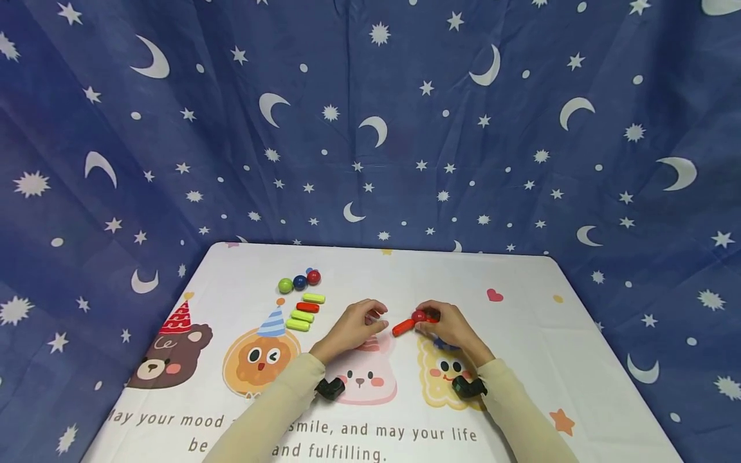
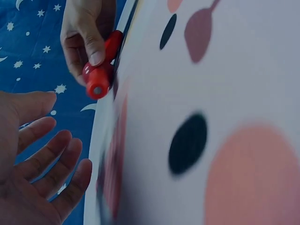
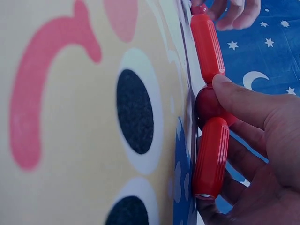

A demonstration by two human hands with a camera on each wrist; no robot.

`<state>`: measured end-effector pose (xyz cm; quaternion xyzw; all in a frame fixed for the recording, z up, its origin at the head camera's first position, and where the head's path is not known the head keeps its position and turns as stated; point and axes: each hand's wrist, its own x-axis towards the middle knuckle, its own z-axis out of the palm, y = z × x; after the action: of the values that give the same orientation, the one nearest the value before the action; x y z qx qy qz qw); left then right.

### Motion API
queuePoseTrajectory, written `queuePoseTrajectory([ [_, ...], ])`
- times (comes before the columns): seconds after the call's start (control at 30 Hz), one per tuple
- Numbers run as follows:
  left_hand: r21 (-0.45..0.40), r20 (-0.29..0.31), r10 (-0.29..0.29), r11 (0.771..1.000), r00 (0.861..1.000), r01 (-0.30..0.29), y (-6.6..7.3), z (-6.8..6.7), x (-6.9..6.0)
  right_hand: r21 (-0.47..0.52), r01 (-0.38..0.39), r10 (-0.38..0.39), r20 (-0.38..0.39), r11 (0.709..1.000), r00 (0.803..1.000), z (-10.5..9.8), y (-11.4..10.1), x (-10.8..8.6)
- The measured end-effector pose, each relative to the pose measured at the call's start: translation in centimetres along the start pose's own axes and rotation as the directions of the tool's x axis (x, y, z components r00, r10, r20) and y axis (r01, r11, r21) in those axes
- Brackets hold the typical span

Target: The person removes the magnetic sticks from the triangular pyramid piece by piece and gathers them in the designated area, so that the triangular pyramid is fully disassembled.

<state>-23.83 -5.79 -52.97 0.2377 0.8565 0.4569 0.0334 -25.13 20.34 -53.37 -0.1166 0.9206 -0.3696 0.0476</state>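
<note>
My right hand [image 1: 448, 323] pinches a red ball [image 3: 209, 103] between thumb and fingers. Two ribbed red rods meet this ball: one rod [image 3: 207, 47] points toward my left hand, and another rod [image 3: 211, 157] lies along the right fingers. A small metallic tip shows on the near rod end [image 2: 97, 90] in the left wrist view. My left hand [image 1: 360, 326] hovers over the white table left of the rod, fingers apart and slightly bent. Nothing shows between its fingers in the left wrist view [image 2: 44, 154]. Part of the far rod is hidden by the right hand in the head view.
Back left on the table stand a green ball [image 1: 285, 285], a dark blue ball [image 1: 300, 282] and another red ball [image 1: 314, 277]. Below them lie several yellow-green rods [image 1: 302, 316] and a loose red rod [image 1: 307, 307]. A blue star-and-moon curtain [image 1: 370, 161] hangs behind.
</note>
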Motion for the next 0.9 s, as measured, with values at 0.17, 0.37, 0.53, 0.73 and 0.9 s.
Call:
queuePoseTrajectory([
  [0.17, -0.030, 0.009, -0.001, 1.000, 1.000, 0.001, 0.2, 1.1, 0.8, 0.003, -0.001, 0.001, -0.009, 1.000, 1.000, -0.1, 0.0, 0.0],
  [0.37, -0.046, 0.028, -0.028, 0.999, 0.999, 0.029, 0.3, 2.3, 1.8, 0.001, 0.009, -0.009, -0.017, 1.000, 1.000, -0.2, 0.0, 0.1],
  [0.53, -0.028, 0.050, -0.064, 0.997, 0.997, 0.065, 0.6, 3.1, 2.5, 0.007, 0.019, -0.019, -0.016, 1.000, 1.000, -0.2, 0.0, 0.2],
  [0.73, 0.043, 0.044, -0.084, 0.996, 0.996, 0.082, 0.7, 3.7, 2.8, 0.005, 0.017, -0.017, -0.007, 1.000, 1.000, 0.0, 0.2, 0.2],
  [0.9, 0.078, 0.035, -0.089, 0.993, 0.995, 0.087, 0.7, 3.8, 2.9, 0.008, 0.027, -0.027, 0.004, 1.000, 1.000, 0.0, 0.4, 0.2],
])
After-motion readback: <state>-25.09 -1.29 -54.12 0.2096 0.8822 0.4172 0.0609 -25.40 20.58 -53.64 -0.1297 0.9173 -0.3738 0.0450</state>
